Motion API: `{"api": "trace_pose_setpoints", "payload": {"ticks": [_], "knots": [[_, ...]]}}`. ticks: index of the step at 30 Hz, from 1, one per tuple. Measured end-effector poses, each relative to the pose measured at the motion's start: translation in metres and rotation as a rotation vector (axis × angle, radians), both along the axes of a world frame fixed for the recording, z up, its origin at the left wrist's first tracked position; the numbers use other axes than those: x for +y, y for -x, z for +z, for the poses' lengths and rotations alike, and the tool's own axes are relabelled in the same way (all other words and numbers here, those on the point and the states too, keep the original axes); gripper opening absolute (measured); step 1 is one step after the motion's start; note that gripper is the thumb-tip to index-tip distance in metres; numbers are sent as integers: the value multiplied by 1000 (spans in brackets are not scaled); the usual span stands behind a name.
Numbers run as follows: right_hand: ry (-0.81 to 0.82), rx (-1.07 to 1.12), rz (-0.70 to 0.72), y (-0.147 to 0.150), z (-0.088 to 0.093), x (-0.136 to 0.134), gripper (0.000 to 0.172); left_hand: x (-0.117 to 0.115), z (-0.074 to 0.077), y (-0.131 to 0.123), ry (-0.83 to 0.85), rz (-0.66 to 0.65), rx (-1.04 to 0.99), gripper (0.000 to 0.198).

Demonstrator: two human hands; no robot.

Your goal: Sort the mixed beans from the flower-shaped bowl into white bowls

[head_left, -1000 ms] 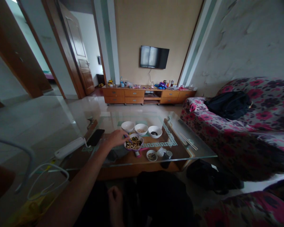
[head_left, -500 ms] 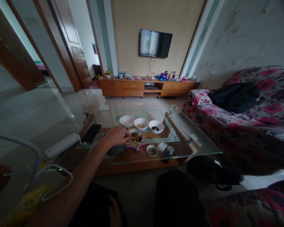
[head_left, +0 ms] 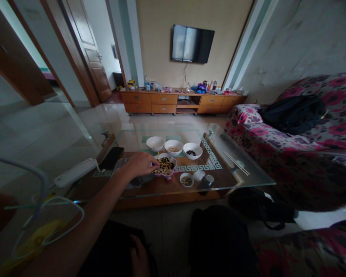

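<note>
My left hand (head_left: pixel 141 164) reaches in from the lower left. Its fingers are pinched together at the left side of a flower-shaped bowl (head_left: pixel 175 166) of mixed beans or seeds; whatever is between them is too small to name. Behind it stand three white bowls: a left bowl (head_left: pixel 155 144) with no visible contents, a middle bowl (head_left: pixel 173 147) with pale pieces, and a right bowl (head_left: pixel 192 151) with dark pieces. A small white dish (head_left: pixel 187 179) of mixed pieces is to the right. Dimly lit, my right hand (head_left: pixel 140 256) rests on my lap, fingers loosely extended, holding nothing visible.
The glass table (head_left: pixel 248 182) carries a white power strip (head_left: pixel 75 172), a dark flat object (head_left: pixel 112 157), a lidded jar (head_left: pixel 208 181) and a pair of chopsticks (head_left: pixel 236 163). A white cable (head_left: pixel 82 215) loops at left. A flowered sofa (head_left: pixel 256 134) stands right.
The camera view has tilted slightly downward, so the far wall sits higher. My left hand has shifted slightly leftward off the flower-shaped bowl's contents, fingers still pinched. The right hand stays on my lap.
</note>
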State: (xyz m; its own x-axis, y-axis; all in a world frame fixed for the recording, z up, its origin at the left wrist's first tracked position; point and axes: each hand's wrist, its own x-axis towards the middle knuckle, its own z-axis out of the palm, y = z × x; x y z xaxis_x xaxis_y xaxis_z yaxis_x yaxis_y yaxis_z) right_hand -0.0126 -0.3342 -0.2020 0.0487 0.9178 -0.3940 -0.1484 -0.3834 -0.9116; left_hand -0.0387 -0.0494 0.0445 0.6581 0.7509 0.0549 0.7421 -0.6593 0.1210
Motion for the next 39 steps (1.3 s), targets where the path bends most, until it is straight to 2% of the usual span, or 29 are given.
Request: {"api": "trace_pose_setpoints", "payload": {"ticks": [13, 19, 22, 27, 29, 34, 39], "knots": [[18, -38, 37, 1, -3, -2, 52, 1, -2, -4, -30, 21, 63, 24], [-67, -44, -65, 8, -22, -12, 47, 4, 0, -8, -31, 194, -112, 23], [-132, -16, -126, 13, -33, -15, 44, 3, 6, -16, -53, 230, -139, 22], [-210, 25, -164, 25, -50, -12, 46, 2, 13, -37, -188, 294, -240, 25], [-223, 53, -175, 29, -53, -11, 47, 0, 15, -43, -208, 316, -217, 26], [-211, 84, -163, 35, -53, -14, 49, -6, 23, -42, -151, 312, -84, 24], [-166, 46, -120, 38, -42, -17, 54, -13, 25, -33, -29, 327, -33, 21]]}}
